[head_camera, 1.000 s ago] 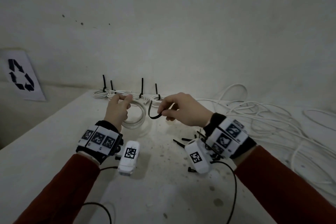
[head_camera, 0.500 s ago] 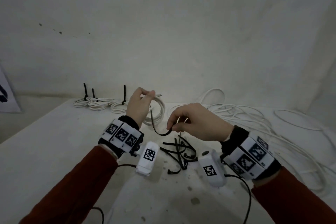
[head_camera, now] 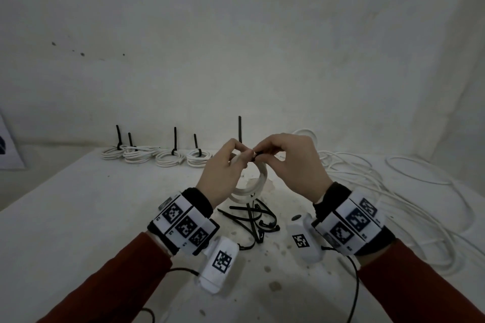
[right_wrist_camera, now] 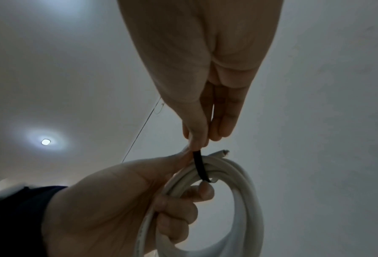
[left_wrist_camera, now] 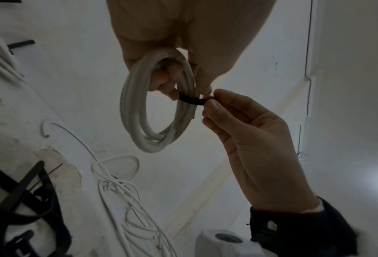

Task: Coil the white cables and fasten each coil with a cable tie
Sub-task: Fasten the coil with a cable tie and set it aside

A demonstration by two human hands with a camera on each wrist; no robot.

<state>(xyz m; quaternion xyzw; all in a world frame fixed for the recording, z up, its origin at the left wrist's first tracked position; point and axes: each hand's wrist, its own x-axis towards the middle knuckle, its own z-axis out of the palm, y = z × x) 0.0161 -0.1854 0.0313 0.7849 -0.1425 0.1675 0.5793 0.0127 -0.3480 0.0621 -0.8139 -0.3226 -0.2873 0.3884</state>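
White cable coil [head_camera: 258, 181] was held upright above the worktop [head_camera: 78, 217] in the head view, near its middle. The left hand [head_camera: 223, 173] gripped the coil's upper part, fingers curled round the strands. The right hand [head_camera: 294, 165] pinched a black cable tie [head_camera: 258, 152] at the top of the coil, and the tie's tail [head_camera: 239, 128] stood upright behind the hands. Four tied coils [head_camera: 157, 156] lay in a row at the back left, loose white cable [head_camera: 380, 191] lay to the right, and spare ties [head_camera: 252, 220] lay beneath the hands.

In the left wrist view, the left fingers [left_wrist_camera: 163, 78] passed through the coil [left_wrist_camera: 139, 113]. The tie [left_wrist_camera: 191, 100] crossed the strands, pinched by the right thumb and forefinger [left_wrist_camera: 225, 97].

In the right wrist view, the tie [right_wrist_camera: 200, 165] ran over the strands [right_wrist_camera: 238, 173] from the right fingers [right_wrist_camera: 196, 139] down to a left fingertip [right_wrist_camera: 206, 189]. The left hand [right_wrist_camera: 117, 200] clasped the coil.
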